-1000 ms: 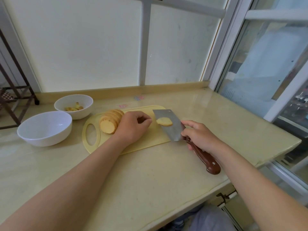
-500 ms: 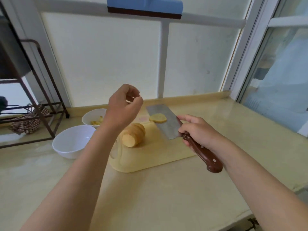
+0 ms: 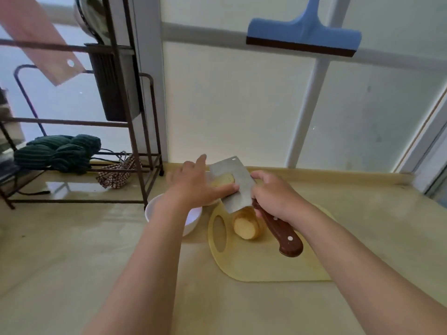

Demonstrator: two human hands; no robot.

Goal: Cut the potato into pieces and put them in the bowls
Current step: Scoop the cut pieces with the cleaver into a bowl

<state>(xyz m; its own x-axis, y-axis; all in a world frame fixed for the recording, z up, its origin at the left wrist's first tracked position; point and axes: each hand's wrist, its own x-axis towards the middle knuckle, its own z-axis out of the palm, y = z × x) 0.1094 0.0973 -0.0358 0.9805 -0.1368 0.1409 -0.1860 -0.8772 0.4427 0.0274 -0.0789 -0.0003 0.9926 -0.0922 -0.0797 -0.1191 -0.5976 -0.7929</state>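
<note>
Fingers (image 3: 226, 190) of the left hand (image 3: 193, 187) lay straight against a potato slice (image 3: 223, 181) on the raised cleaver (image 3: 242, 195), gripped by the right hand (image 3: 275, 197); the sliced potato (image 3: 246, 227) sat on the cutting board (image 3: 266, 264).

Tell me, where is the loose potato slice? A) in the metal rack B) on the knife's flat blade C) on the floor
B: the potato slice lies on the flat of the cleaver held by the right hand, with the left hand at the blade.
</note>
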